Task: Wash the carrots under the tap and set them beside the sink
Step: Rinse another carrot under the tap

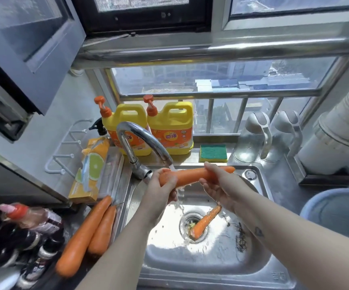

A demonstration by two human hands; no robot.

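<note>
left grip (164, 185): grasping carrot (188, 176), thick end
right grip (213, 183): grasping thin end, likely loosely
tap (146, 136): running onto carrot

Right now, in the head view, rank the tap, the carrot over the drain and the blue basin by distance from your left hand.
1. Tap, just left of the left hand.
2. Drain carrot, below and to the right.
3. Blue basin, far right.

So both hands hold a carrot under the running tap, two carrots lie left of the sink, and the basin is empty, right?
Not empty: the head view shows a small carrot lying in the sink over the drain. The rest stands: left hand and right hand hold the long carrot under the tap.
</note>
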